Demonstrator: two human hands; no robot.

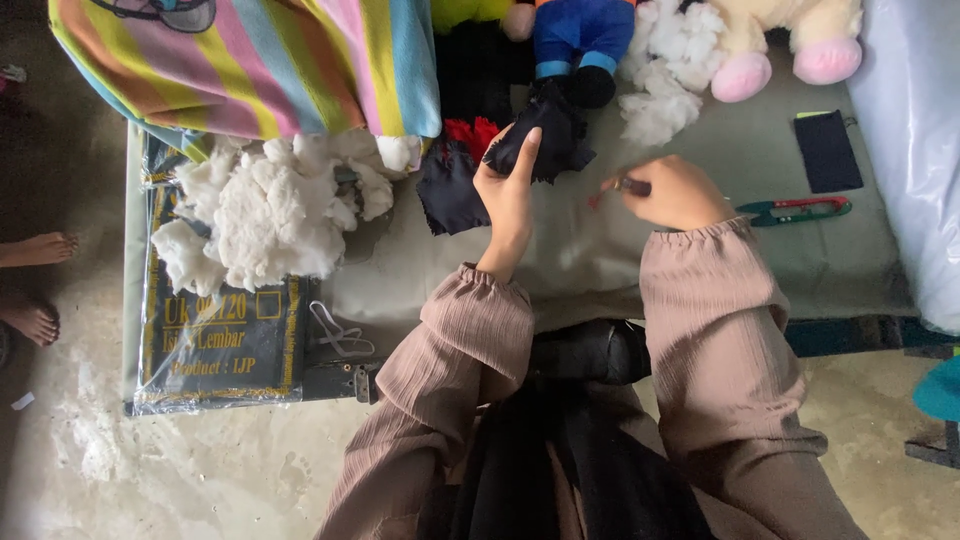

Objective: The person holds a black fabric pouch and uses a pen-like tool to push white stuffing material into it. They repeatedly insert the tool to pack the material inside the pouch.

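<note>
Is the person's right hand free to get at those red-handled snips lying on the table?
Probably yes. The snips lie just beside the right hand with bare table between, though its fingers already pinch something small.

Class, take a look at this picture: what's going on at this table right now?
A person in brown sleeves is working over a low grey table. The left hand holds up a small black fabric piece, and the right hand pinches something small and dark beside it, too small to identify. A heap of white stuffing lies to the left, red-handled snips to the right, and plush toys line the far edge.
</note>
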